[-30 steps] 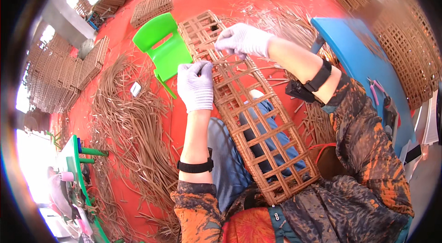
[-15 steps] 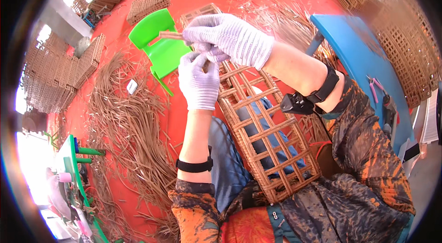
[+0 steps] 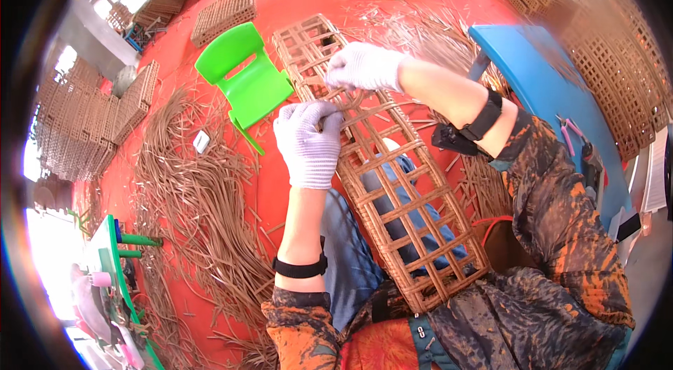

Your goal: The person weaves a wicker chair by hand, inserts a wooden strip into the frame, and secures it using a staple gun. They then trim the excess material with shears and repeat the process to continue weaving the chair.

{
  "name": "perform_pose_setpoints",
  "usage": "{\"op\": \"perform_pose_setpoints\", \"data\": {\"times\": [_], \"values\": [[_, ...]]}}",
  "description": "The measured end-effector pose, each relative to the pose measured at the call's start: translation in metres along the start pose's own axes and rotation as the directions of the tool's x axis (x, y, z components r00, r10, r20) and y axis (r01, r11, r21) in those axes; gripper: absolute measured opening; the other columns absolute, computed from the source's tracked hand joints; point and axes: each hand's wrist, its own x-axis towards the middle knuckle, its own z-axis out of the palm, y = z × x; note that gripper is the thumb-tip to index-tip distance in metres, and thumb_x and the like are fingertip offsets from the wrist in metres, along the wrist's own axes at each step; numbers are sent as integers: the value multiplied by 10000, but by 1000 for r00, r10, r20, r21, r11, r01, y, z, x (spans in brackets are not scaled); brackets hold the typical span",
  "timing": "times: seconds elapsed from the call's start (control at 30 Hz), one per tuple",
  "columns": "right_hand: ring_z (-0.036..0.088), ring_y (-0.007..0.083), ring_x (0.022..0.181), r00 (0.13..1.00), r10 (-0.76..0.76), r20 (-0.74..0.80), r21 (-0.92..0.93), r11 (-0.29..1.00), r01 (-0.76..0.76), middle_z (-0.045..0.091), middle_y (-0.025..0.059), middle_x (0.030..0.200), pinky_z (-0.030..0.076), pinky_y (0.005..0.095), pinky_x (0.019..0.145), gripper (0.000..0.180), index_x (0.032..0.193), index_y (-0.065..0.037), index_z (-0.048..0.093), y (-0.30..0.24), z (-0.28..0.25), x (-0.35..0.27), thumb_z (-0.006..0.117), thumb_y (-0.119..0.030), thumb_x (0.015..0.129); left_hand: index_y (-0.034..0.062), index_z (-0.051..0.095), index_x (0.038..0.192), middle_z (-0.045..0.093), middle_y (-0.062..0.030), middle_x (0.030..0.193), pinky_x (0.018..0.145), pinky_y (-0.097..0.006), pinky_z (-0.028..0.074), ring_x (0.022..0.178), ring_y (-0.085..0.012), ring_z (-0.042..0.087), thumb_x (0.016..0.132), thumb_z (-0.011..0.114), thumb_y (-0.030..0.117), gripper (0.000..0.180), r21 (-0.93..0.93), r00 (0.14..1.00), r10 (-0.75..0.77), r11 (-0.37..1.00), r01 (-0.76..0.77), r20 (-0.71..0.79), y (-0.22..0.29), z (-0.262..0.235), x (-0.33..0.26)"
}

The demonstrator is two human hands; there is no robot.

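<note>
A long openwork woven frame [image 3: 413, 205] of brown rattan-like strips leans lengthwise across my lap, its far end on the red floor side. My left hand [image 3: 307, 142], in a pale striped knit glove, has its fingers curled at the frame's left edge. Above the lattice, my right hand [image 3: 368, 67], gloved the same way, is closed in a pinch near the frame's upper part. A thin brown strip [image 3: 356, 99] shows just below its fingers. What lies inside the fingertips of both hands is mostly hidden.
A green plastic chair [image 3: 249, 79] stands left of the frame. Loose brown strips [image 3: 200, 195] cover the floor at left. On the right, a blue table [image 3: 547, 83] holds pink-handled pliers [image 3: 569, 133]. Stacked woven frames [image 3: 77, 118] line the sides. A green table [image 3: 112, 258] is at lower left.
My hands, earlier together with a strip sticking out to the left, have moved apart. My right hand went right and down over the lattice; my left hand came lower to the frame's edge.
</note>
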Motion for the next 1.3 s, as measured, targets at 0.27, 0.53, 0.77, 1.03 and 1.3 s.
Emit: {"op": "perform_pose_setpoints", "data": {"times": [0.27, 0.53, 0.77, 1.03, 1.3], "values": [[517, 113, 591, 970, 167, 178, -78, 985, -155, 574, 2, 655, 447, 293, 531, 190, 798, -95, 690, 13, 2, 30, 639, -278, 806, 125, 680, 737, 668, -16, 772, 789, -352, 439, 810, -221, 586, 665, 739, 87, 100, 27, 998, -63, 998, 62, 23, 9, -5, -2], [495, 129, 546, 918, 201, 342, 227, 930, -288, 555, 4, 627, 419, 303, 481, 194, 744, -94, 674, 3, -9, 28, 688, -287, 762, 152, 664, 734, 655, 14, 749, 795, -360, 411, 817, -215, 574, 671, 744, 132, 104, -4, 996, -85, 996, 85, -2, 0, 0, -7], [498, 108, 566, 923, 255, 290, -74, 967, -243, 553, -32, 616, 438, 279, 519, 222, 829, -106, 699, -1, -4, 33, 633, -317, 845, 122, 679, 734, 669, -15, 771, 798, -357, 439, 807, -227, 586, 667, 750, 94, 102, 15, 997, -73, 997, 73, 2, 5, -2, -6], [655, 276, 712, 981, -127, 145, -430, 885, 178, 692, 151, 781, 501, 393, 697, 272, 814, -48, 713, -6, 14, 53, 608, -297, 791, 93, 693, 737, 686, -41, 788, 816, -357, 461, 802, -239, 600, 669, 749, 70, 91, 38, 997, -80, 996, 80, 1, 7, 5, 2], [635, 312, 969, 901, -422, 99, -613, 687, 389, 664, 143, 1017, 510, 441, 830, 306, 1049, -138, 664, -15, 20, 55, 630, -311, 799, 148, 688, 719, 653, -25, 733, 761, -384, 426, 791, -241, 583, 657, 746, 146, 85, 70, 993, -117, 991, 118, -27, 5, -2, -2]]}}
